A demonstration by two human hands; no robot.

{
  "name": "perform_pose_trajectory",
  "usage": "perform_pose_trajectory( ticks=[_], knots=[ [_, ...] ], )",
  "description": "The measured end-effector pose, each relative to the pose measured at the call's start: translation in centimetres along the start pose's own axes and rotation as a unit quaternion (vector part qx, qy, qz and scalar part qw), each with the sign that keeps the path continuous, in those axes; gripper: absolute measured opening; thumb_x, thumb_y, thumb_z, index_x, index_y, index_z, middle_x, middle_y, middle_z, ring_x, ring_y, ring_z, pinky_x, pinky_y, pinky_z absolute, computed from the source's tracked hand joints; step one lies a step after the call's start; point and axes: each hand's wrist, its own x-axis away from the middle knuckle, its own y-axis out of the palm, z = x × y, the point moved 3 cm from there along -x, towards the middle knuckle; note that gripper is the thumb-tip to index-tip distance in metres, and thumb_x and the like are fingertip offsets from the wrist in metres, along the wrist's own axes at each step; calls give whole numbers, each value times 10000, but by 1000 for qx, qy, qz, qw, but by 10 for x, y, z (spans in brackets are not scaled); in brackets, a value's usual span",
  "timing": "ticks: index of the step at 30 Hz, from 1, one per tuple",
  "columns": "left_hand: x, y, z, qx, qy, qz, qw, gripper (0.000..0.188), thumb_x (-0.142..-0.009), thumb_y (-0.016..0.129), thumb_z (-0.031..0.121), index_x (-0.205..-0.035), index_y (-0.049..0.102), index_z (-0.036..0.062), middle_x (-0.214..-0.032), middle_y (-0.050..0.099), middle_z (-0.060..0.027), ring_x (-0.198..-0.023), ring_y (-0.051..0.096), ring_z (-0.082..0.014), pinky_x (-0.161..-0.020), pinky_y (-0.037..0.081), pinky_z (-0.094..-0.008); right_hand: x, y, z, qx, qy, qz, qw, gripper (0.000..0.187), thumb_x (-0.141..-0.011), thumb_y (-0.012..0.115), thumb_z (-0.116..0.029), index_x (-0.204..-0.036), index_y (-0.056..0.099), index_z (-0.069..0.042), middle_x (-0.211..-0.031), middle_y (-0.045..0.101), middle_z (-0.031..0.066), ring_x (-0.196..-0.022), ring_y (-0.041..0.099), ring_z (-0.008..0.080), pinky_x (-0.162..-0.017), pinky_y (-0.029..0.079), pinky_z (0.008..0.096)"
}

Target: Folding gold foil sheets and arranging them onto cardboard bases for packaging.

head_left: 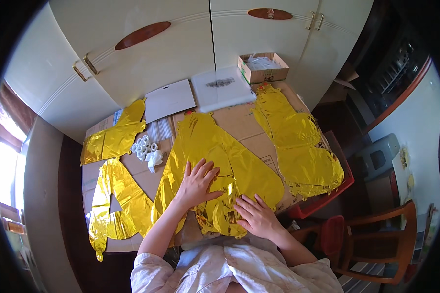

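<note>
Since it's so thin, the big gold triangular foil sheet (225, 149) calls for a light touch

Lying flat, mid-spread, on brown corrugated cardboard (245, 126), narrow end away, wide crumpled end near. Prob. v. light, floppy & slick; likely to crease or skid, & a nail or hard pinch could mark or pierce it. Best hold, imo: soft finger pads along an outer edge, not mid-panel, w/ the other palm as anchor b/c there's little stiffness to push against.

Grip: nothing clutched afaict. Bare L hand (197, 185) is open, palm down, fingers spread, thumb out to the right, on the sheet's mid-lower part. Bare R hand (257, 215) also open, palm down, fingers angled up-left over the wrinkled lower area; no pinch visible. Hands near each other, not touching. Wavy-edged gold foil piece (296, 134) lies to the right.
</note>
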Motion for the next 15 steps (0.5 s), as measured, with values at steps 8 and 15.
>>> perform_pose_trajectory(
  ticks=[8,15],
  knots=[
    [1,-9,9,-34,0,38,999,729,-787,704,546,-1356,528,125,-1443,451,-133,-1403,341,-359,-1131,214,-634,-1,2,0,-3,1,-16,1000,487,-900,628,-364,-1345,560,-177,-1448,474,69,-1368,405,250,-1120,290,534],
    [4,5,48,20,169,-66,983,561,-938,533,487,-1371,540,131,-1470,460,-116,-1410,370,-274,-1162,213,-575,-1,4,2,24,-2,-30,999,417,-911,608,-379,-1290,614,-207,-1409,519,53,-1350,431,245,-1120,290,527]
  ],
)
